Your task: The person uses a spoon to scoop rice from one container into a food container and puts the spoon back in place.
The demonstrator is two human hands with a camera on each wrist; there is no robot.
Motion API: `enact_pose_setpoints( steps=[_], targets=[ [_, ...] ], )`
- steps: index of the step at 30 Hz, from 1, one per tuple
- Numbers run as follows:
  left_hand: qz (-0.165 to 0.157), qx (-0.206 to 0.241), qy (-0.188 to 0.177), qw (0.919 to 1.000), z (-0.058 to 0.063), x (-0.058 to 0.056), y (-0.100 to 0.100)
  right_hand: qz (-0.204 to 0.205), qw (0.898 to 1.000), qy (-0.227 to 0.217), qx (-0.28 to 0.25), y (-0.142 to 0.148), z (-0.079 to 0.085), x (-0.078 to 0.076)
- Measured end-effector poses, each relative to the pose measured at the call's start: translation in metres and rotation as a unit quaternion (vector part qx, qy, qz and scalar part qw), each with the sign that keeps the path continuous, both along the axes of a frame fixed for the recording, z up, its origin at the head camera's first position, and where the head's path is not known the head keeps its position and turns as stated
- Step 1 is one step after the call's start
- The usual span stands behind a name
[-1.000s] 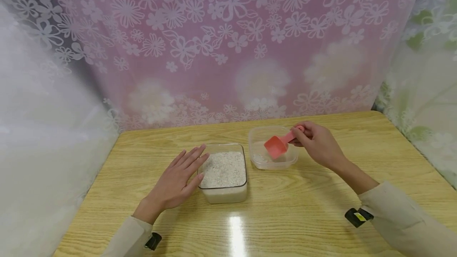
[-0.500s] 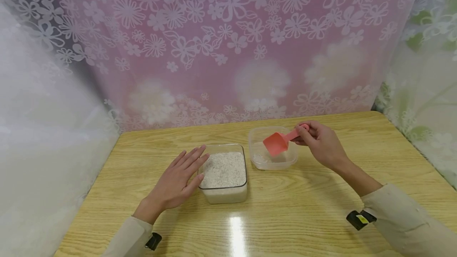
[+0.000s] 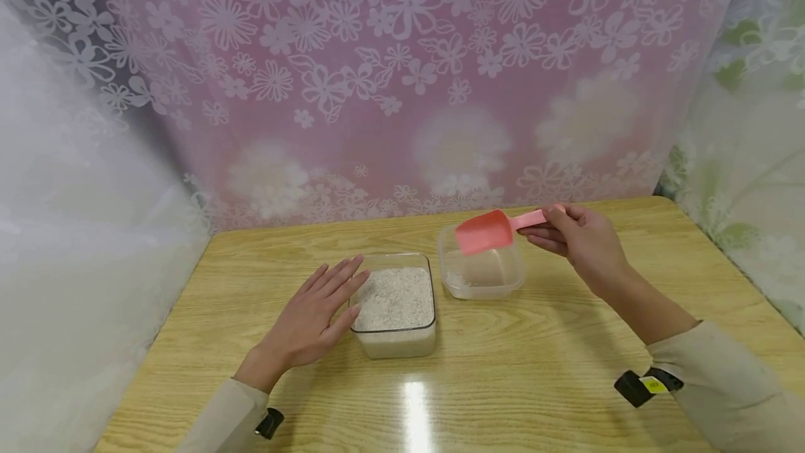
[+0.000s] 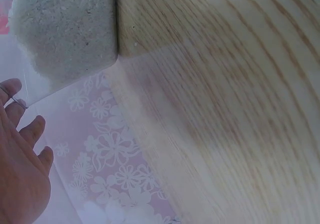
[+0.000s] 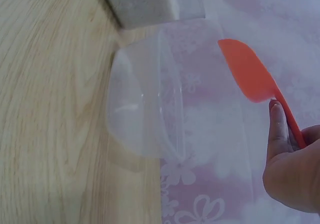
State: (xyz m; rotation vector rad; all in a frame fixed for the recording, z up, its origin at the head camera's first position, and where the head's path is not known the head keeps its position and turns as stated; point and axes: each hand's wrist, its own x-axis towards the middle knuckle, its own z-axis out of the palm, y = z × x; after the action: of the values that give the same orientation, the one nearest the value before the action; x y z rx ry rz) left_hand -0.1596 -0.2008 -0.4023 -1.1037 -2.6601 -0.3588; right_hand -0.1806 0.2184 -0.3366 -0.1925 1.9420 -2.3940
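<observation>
A pink scoop (image 3: 484, 233) is held by its handle in my right hand (image 3: 588, 247), between thumb and fingers. In the head view its bowl is over the back of a small clear plastic container (image 3: 481, 291), which has a few pale grains on its bottom. The right wrist view shows the scoop (image 5: 248, 74) side-on, raised above the container's rim (image 5: 162, 94). My left hand (image 3: 308, 317) has its fingers extended, resting at the left rim of a square clear container filled with white rice (image 3: 396, 299). In the left wrist view, fingertips (image 4: 15, 106) meet that rim.
Both containers stand side by side on a wood-grain table (image 3: 503, 383). A pink floral curtain (image 3: 390, 89) hangs behind the table's back edge, with pale sheets at the left and right. Black wrist cameras (image 3: 644, 386) sit at the sleeves.
My right hand has lifted the scoop up and slightly right, turning its bowl more sideways, from low over the small container to above its back rim. The left hand has stayed put.
</observation>
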Motion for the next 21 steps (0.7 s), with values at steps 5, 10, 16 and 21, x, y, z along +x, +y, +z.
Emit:
enact_pose_setpoints(
  steps=[5, 10, 16, 21],
  targets=[
    [0.001, -0.004, 0.006, 1.0, 0.0, -0.001, 0.0, 0.026, 0.997, -0.039, -0.069, -0.011, 0.011, 0.004],
    [-0.002, -0.009, 0.006, 0.9999, 0.002, 0.004, -0.004, 0.052, 0.995, -0.046, -0.071, -0.03, 0.019, 0.014],
    [-0.009, -0.012, 0.008, 0.9999, 0.006, 0.008, -0.007, 0.056, 0.997, -0.033, 0.035, -0.058, 0.025, 0.024],
    [-0.006, -0.017, 0.012, 0.9998, 0.008, 0.007, -0.006, 0.073, 0.989, -0.01, 0.126, -0.076, 0.025, 0.024]
  ],
)
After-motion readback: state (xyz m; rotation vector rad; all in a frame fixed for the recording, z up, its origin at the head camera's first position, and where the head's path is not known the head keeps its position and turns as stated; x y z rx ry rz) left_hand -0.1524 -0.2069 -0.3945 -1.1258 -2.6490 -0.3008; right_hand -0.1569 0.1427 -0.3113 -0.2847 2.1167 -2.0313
